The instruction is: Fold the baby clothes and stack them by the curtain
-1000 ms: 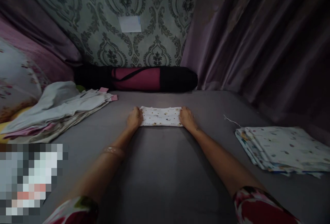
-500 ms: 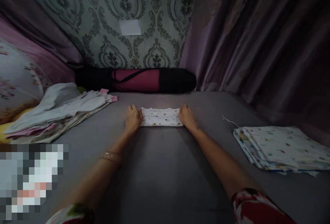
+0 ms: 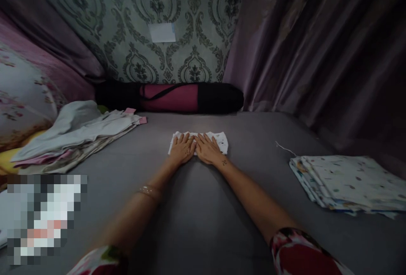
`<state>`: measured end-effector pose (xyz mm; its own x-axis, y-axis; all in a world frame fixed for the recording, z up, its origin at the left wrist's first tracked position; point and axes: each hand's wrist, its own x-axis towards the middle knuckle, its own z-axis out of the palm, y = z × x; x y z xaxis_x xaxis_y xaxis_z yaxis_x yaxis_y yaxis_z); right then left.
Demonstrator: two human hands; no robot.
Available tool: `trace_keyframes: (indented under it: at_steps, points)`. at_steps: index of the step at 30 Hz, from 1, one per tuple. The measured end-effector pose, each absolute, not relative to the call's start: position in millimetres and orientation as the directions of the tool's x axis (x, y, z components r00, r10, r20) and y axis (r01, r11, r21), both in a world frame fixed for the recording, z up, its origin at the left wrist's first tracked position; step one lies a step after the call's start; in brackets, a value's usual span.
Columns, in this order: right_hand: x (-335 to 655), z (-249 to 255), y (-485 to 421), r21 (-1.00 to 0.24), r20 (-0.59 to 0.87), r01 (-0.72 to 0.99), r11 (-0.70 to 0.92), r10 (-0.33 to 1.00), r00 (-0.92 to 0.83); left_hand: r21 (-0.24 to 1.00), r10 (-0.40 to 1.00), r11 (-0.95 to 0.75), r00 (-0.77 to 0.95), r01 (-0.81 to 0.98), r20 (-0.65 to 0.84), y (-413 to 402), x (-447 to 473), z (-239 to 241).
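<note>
A small folded white cloth with tiny prints [image 3: 222,141] lies on the grey bed surface [image 3: 203,207] in the middle. Both my hands rest flat on top of it, side by side and touching. My left hand [image 3: 183,148] covers its left half with fingers stretched out. My right hand [image 3: 207,147] covers its middle, fingers also stretched flat. Only the cloth's right end and left corner show around the hands.
A loose pile of grey and pink clothes [image 3: 76,131] lies at the left. A stack of folded printed cloths [image 3: 349,182] sits at the right. A black and pink rolled bag [image 3: 171,96] lies along the patterned wall. Dark curtains [image 3: 317,55] hang on the right.
My hands have slid from the two ends of the cloth inward to its middle and now lie flat on it. The cloth looks slightly narrower.
</note>
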<state>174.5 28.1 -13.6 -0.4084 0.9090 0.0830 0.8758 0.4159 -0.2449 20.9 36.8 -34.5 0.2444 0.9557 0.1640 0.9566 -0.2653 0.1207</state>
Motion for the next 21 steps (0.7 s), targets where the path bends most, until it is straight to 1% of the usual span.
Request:
trace_keyframes:
  at_steps: [4, 7, 10, 13, 16, 21]
  points:
    - [178.5, -14.0, 30.5, -0.254, 0.065, 0.865, 0.432, 0.900, -0.431, 0.116, 0.962, -0.242, 0.222, 0.963, 0.162, 39.4, 20.5, -34.5]
    - [181.8, -14.2, 31.8, -0.256, 0.052, 0.863, 0.435, 0.898, -0.437, 0.140, 0.969, -0.220, 0.201, 0.965, 0.142, 41.2, 21.1, -32.9]
    - [188.3, -16.1, 33.9, -0.230, 0.050, 0.887, 0.400, 0.915, -0.400, 0.157, 0.983, -0.165, 0.149, 0.974, 0.109, 41.7, 18.5, -30.9]
    - [199.7, -19.1, 36.7, -0.191, 0.043, 0.918, 0.348, 0.937, -0.347, 0.149, 0.990, -0.121, 0.108, 0.981, 0.090, 41.1, 9.6, -30.4]
    - [212.3, -21.8, 38.2, -0.170, 0.034, 0.935, 0.311, 0.950, -0.310, 0.144, 0.985, -0.156, 0.143, 0.977, 0.094, 40.4, -2.9, -33.3]
    - [220.7, -25.3, 37.6, -0.172, 0.040, 0.940, 0.294, 0.956, -0.292, 0.190, 0.980, -0.187, 0.168, 0.964, 0.110, 41.5, -14.0, -39.4]
